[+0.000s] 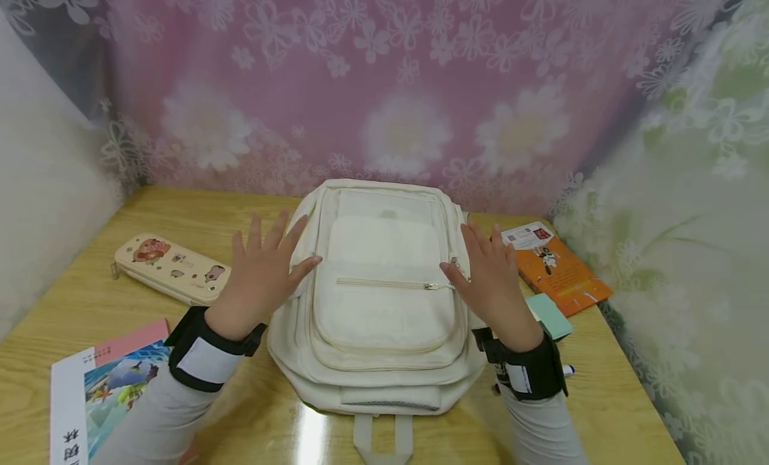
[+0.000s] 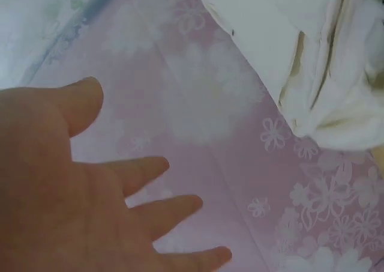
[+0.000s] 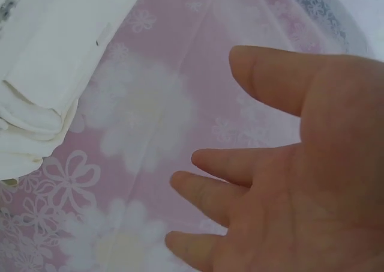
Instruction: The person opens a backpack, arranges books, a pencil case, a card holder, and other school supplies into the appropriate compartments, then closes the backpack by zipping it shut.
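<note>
Cream backpack point(image 1: 384, 315) between left grip point(image 1: 260, 278) and right grip point(image 1: 494, 286)

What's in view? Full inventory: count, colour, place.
Table: 1, wood-toned, beneath everything
Backpack: 1, cream, table centre
Pencil case: 1, cream with printed figures, left of backpack
Booklet: 1, white, pink and blue, near left
Orange book: 1, orange, right of backpack
Flat item: 1, mint green, beside orange book
Pen-like item: 1, white and blue, right, mostly hidden
Backdrop: 1, pink floral, behind table
Sleeves: 2, light grey, forearms
Wristbands: 2, black and white, wrists
Left hand: 1, bare, backpack's left side
Right hand: 1, bare, backpack's right side
</note>
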The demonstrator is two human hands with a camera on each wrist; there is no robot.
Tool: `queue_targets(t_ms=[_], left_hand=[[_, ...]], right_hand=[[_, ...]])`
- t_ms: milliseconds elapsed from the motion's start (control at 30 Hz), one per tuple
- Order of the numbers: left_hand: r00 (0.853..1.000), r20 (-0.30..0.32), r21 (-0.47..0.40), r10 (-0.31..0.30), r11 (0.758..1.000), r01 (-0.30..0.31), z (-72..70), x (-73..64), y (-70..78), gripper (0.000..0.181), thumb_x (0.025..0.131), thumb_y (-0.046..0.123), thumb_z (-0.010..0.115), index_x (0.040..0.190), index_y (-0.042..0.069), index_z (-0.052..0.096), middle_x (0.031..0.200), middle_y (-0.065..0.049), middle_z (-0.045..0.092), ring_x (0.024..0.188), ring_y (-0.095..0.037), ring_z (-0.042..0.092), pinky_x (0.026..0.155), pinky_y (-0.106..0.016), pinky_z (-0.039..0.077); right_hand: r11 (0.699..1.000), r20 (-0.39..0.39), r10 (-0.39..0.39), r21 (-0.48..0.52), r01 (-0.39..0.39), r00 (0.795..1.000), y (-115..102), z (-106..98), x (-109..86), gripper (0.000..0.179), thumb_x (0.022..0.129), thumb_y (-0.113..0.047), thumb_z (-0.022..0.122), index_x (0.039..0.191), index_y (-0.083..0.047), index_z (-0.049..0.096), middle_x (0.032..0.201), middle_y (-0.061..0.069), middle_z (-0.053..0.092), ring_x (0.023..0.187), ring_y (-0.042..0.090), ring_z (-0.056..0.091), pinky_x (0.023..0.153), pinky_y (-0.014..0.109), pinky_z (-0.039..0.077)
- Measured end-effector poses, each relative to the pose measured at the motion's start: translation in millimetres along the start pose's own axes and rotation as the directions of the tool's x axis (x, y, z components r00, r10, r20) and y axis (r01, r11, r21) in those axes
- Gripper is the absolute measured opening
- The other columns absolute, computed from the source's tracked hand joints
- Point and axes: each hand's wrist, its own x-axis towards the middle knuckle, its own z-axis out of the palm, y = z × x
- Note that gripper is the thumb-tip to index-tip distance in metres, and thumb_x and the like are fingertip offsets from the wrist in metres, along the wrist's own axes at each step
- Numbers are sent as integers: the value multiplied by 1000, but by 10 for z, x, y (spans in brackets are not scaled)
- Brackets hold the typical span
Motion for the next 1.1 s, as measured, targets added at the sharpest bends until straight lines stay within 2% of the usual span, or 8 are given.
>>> queue_targets(t_ms=[67, 200, 333, 433, 533, 633, 867, 1100], left_hand=[[995, 11, -32, 101, 994, -101, 60, -52, 34, 65, 94, 42, 51, 148, 16, 27, 153, -19, 21, 138, -51, 14, 105, -70, 13], [959, 69, -78, 275, 960, -270, 260, -264, 118, 62, 91, 40, 57, 144, 16, 36, 150, -19, 30, 135, -49, 26, 102, -69, 21], [919, 212, -116, 331, 943, -313, 428, -517, 180, 60, 90, 40, 58, 142, 18, 39, 149, -17, 33, 133, -47, 31, 96, -71, 29], [873, 319, -166, 369, 929, -332, 517, -650, 224, 59, 90, 41, 57, 142, 20, 38, 149, -15, 32, 134, -46, 31, 90, -71, 35], [840, 368, -189, 399, 916, -353, 605, -725, 267, 64, 88, 45, 58, 143, 21, 37, 150, -15, 31, 135, -47, 28, 88, -72, 35], [842, 374, -178, 388, 921, -346, 688, -759, 298, 70, 84, 48, 62, 144, 24, 36, 151, -16, 29, 135, -50, 24, 86, -76, 32], [861, 344, -89, 376, 925, -369, 808, -710, 306, 68, 85, 49, 58, 145, 28, 32, 152, -16, 27, 135, -51, 25, 84, -75, 34], [866, 318, -129, 387, 922, -365, 853, -585, 254, 68, 86, 47, 57, 145, 27, 32, 153, -16, 25, 136, -51, 21, 86, -77, 30]], right_hand=[[999, -3, -21, -45, 20, 1000, 8, 22, -52, 72, 92, -36, 57, 146, -3, 24, 152, 23, 21, 139, 50, 5, 109, 65, 4], [989, 17, -69, -132, 70, 997, 53, 133, -242, 69, 90, -36, 61, 143, -4, 31, 148, 25, 29, 134, 55, 16, 106, 67, 14], [984, 94, -91, -142, 103, 991, 118, 299, -495, 70, 88, -37, 63, 142, -3, 35, 145, 25, 35, 131, 54, 26, 103, 65, 26], [996, 205, -55, -53, 67, 977, 161, 423, -653, 74, 87, -39, 63, 143, -1, 33, 144, 27, 35, 129, 51, 33, 101, 60, 33], [1000, 305, -20, 19, 15, 952, 183, 534, -740, 78, 87, -43, 61, 144, 0, 30, 144, 29, 33, 130, 47, 35, 101, 57, 35], [999, 327, -37, 28, 29, 944, 184, 617, -759, 78, 87, -45, 60, 143, 2, 31, 144, 32, 31, 130, 46, 35, 99, 57, 36], [994, 272, -110, 28, 106, 956, 184, 679, -708, 72, 91, -38, 57, 142, 5, 31, 143, 34, 30, 131, 46, 34, 100, 56, 35], [993, 255, -112, 58, 100, 960, 247, 740, -616, 72, 93, -37, 54, 143, 6, 27, 144, 36, 26, 131, 48, 32, 100, 57, 35]])
